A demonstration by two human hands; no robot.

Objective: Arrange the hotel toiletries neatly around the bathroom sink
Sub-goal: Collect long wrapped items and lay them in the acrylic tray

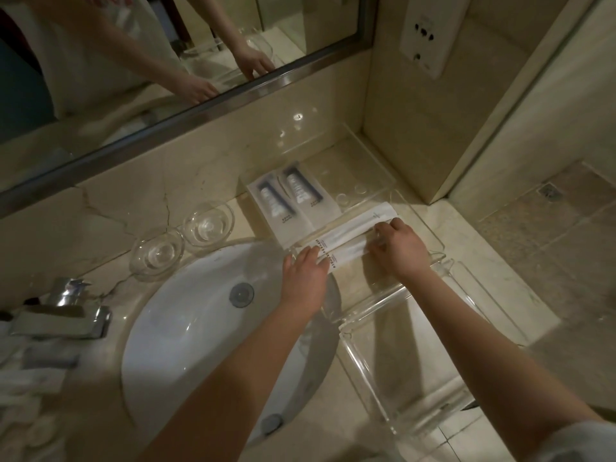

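Both hands are working at the clear acrylic tray (430,228), which is sitting on the beige marble counter (483,278) right of the sink (186,311). Two long white packets (346,235) are lying side by side across the tray's front, running left to right. The left hand (305,271) is resting straight fingers on their left ends; the right hand (400,248) is curling thumb and fingers onto their right ends, looking like a pinch. Two toothpaste boxes (290,201) are lying flat, touching each other, in the tray just behind the packets. Two glass dishes (208,223) are sitting next to each other between the basin rim and the back wall, left of the tray. A second clear acrylic piece (400,361) is standing nearer the camera, at the counter's front. A chrome faucet (63,315) is showing at the left, with blurred small toiletries (43,358) beside it; can't tell what they are. The framed mirror (133,45) above is reflecting both arms. A white socket panel (430,31) is hanging on the right wall, and a tiled floor with a floor drain (549,191) is lying beyond it.
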